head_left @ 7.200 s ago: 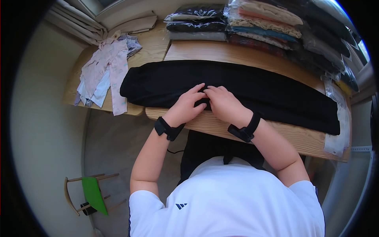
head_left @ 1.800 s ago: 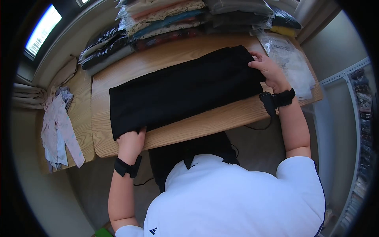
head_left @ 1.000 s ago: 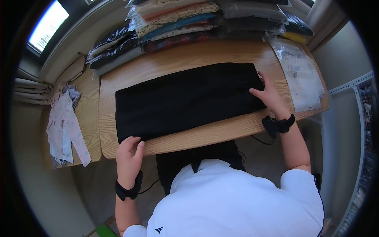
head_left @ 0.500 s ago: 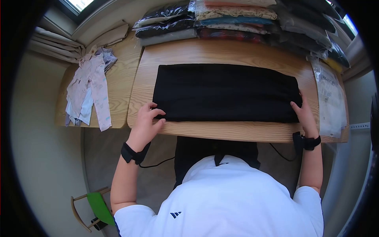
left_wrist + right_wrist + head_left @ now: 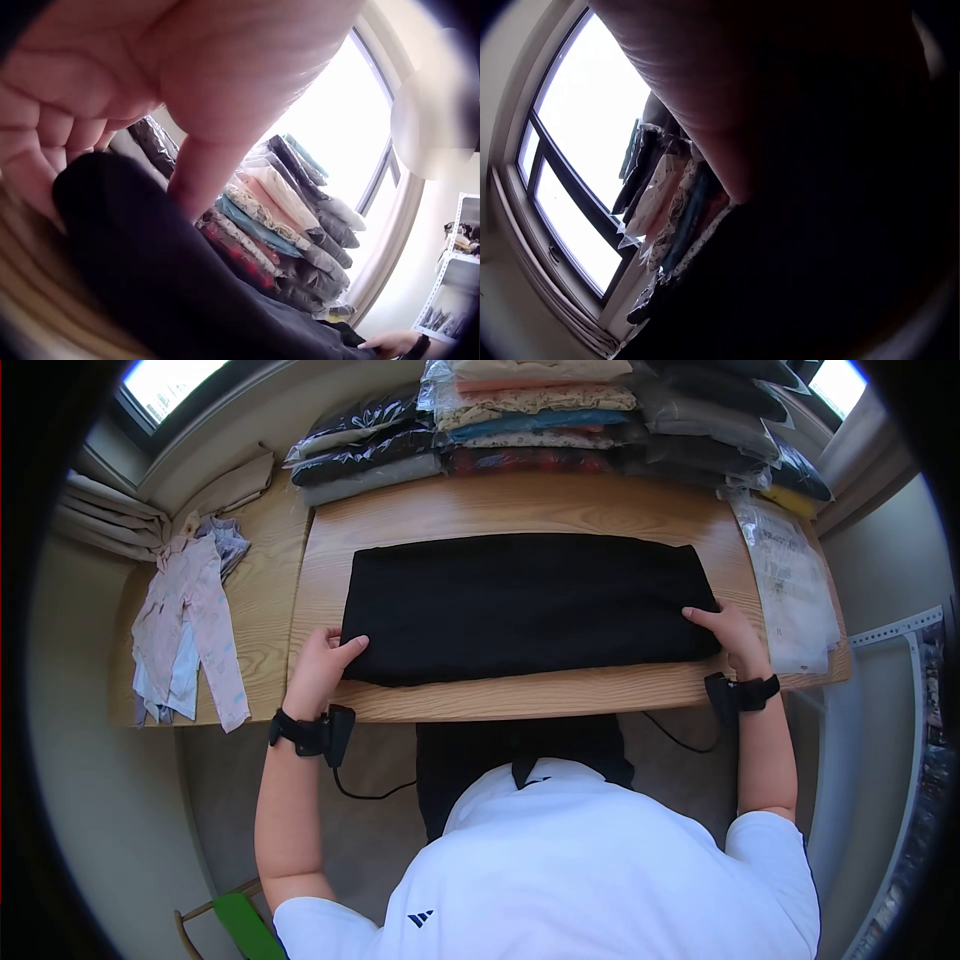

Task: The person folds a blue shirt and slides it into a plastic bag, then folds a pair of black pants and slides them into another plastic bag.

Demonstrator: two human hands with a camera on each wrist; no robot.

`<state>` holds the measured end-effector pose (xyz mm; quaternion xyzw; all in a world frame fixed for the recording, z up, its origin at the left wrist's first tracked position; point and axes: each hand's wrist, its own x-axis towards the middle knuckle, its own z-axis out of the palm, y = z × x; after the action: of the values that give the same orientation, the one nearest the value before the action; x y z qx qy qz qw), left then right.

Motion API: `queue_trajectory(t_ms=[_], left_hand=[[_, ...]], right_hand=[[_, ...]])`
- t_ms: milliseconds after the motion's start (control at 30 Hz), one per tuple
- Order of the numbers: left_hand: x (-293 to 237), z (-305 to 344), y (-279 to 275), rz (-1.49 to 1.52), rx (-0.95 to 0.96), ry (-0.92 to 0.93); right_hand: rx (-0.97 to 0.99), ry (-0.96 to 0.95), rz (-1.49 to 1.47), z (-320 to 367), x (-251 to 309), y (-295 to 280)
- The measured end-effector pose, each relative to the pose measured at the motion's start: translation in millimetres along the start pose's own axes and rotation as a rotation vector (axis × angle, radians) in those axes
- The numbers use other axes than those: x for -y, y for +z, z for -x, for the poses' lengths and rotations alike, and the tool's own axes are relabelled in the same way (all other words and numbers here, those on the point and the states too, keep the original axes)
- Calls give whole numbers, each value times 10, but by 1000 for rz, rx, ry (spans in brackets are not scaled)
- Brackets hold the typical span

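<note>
A black folded garment (image 5: 530, 605) lies in a wide flat rectangle on the wooden table (image 5: 480, 700). The left hand (image 5: 323, 665) grips its left end, thumb on top and fingers beneath the edge; in the left wrist view the left hand (image 5: 150, 82) has its fingers and thumb around the black cloth (image 5: 165, 262). At the opposite end the right hand (image 5: 738, 637) pinches the cloth, thumb above, its other fingers mostly hidden. The right wrist view is dark; the right hand's thumb (image 5: 731, 165) rests against the black cloth (image 5: 727, 285).
Stacks of bagged folded clothes (image 5: 540, 420) line the table's back. Clear plastic bags (image 5: 790, 590) lie at the right edge. Small pink and white clothes (image 5: 190, 620) rest on the left table. A green chair (image 5: 245, 925) stands on the floor, lower left.
The long black garment has become a shorter, wider rectangle. Since half a second ago, the left hand has moved from resting at the near left corner to gripping the left end.
</note>
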<state>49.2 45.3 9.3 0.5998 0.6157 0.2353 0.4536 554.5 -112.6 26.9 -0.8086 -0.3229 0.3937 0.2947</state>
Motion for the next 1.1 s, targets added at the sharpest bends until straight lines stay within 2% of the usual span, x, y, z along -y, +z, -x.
queue_trajectory(t_ms=[33,100,133,167,200,267,333,400,433,500,600,633,700,733,867,900,967,1000,1033,1100], left_hand=[[-2,-17,6,2,4,5],[-54,-8,-8,370,227,-81],[-78,4,-32,369,228,-80],[-100,14,-69,496,199,-113],[-103,12,-112,622,169,-145],[37,-59,-278,668,149,-137],[177,-106,-443,932,17,-232],[445,-192,-629,1032,-60,-257],[517,-178,-700,1077,-103,-268],[605,-136,-862,1139,-124,-299],[557,-80,-968,1143,-156,-281],[406,-14,-943,1136,-154,-282],[-3,108,-846,1054,-145,-147],[-210,149,-756,1051,-137,-148],[-1078,313,-147,750,-21,200],[-1318,363,96,671,-23,230],[-1609,360,515,563,164,297],[-1662,299,776,516,180,287],[-1727,304,1045,365,191,350],[-1687,316,1640,-155,-21,669]], right_hand=[[-14,-63,-79,51,18,35],[-29,-127,-159,102,69,98],[12,-166,-261,119,94,125],[53,-205,-364,133,117,157],[53,-205,-366,131,146,202],[217,-142,-679,111,212,320],[281,-179,-817,124,290,559],[112,-178,-842,245,400,856],[117,-180,-850,294,423,946],[202,-437,-685,349,448,1069],[194,-494,-583,234,346,1176],[192,-490,-590,198,302,1166],[376,-398,-475,140,241,1098],[369,-395,-479,153,238,1092],[303,-346,-489,221,323,1124],[309,-330,-513,232,335,1123],[299,-316,-529,234,341,1132],[291,-307,-553,225,341,1131],[289,-311,-544,217,332,1125],[349,-246,-728,189,312,1126]])
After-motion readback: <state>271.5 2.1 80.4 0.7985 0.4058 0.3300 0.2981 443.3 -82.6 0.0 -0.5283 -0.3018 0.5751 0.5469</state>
